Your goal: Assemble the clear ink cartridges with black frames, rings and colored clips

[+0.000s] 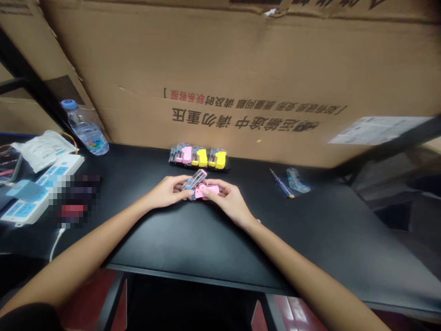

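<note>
- Left hand, middle of the frame: fingers closed on a clear block.
- Right hand, just beside it: fingers closed on a pink piece; cannot tell whether these 2 parts are joined.
- Above the hands in the frame: a row of toys, 1 pink and 2 yellow showing, on the counter.
- Right: screwdriver.
- Upper left: bottle.

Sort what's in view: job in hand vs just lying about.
Likely the job: clear part in left hand, pink part in right hand, row of pink and yellow pieces behind; perhaps slim tool and clear piece.

Seemingly lying about: bottle, power strip, white packet.
</note>
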{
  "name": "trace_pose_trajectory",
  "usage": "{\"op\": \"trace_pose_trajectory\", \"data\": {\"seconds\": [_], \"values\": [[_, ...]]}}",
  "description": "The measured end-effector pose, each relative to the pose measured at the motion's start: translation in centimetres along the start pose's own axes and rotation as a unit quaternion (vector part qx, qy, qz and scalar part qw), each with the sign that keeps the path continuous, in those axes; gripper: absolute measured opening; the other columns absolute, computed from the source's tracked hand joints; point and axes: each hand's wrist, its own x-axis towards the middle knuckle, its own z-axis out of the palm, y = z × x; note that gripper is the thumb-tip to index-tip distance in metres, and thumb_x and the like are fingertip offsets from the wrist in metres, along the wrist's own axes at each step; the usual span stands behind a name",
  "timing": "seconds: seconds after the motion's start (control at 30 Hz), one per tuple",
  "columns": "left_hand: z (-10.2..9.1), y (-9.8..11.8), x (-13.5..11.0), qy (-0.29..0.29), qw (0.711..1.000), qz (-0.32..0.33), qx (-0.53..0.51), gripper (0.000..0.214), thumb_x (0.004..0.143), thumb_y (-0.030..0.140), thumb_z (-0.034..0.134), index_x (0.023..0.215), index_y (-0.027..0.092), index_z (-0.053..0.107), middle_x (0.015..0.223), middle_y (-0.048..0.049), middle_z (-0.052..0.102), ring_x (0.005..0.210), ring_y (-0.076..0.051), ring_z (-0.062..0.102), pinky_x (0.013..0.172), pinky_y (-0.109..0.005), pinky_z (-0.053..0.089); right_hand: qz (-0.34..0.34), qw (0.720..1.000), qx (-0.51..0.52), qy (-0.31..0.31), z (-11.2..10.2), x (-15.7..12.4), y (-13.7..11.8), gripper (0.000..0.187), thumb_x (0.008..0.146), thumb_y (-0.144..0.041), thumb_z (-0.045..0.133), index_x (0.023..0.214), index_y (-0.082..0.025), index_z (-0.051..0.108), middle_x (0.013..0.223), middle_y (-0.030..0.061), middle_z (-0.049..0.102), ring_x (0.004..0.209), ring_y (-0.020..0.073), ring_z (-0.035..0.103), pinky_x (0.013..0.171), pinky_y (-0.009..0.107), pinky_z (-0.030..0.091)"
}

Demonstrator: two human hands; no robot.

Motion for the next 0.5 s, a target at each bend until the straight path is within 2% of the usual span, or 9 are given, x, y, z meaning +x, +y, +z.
{"op": "trace_pose_trajectory", "data": {"seconds": [0.27, 0.5], "values": [[0.27, 0.01, 0.14, 0.011, 1.0, -0.007, -0.01, 0.052, 0.09, 0.035, 0.079, 0.138, 0.015, 0.07, 0.118, -0.0114, 0.082, 0.096, -0.025, 0.081, 0.095, -0.043, 0.066, -0.01, 1.0, -0.015, 0.012, 0.18, -0.19, -0.03, 0.057, 0.082, -0.051, 0.09, 0.129, -0.021, 0.08, 0.12, 0.0109, 0.084, 0.108, 0.0304, 0.081, 0.105, 0.052, 0.064], [0.42, -0.04, 0.18, 0.026, 1.0, -0.012, -0.005, 0.052, 0.09, 0.034, 0.079, 0.139, 0.016, 0.071, 0.118, -0.0111, 0.083, 0.093, -0.025, 0.082, 0.094, -0.044, 0.067, 0.004, 1.0, -0.006, 0.028, 0.21, -0.15, 0.1, 0.057, 0.081, -0.049, 0.092, 0.128, -0.02, 0.08, 0.119, 0.0109, 0.084, 0.105, 0.0302, 0.081, 0.103, 0.051, 0.064]]}}
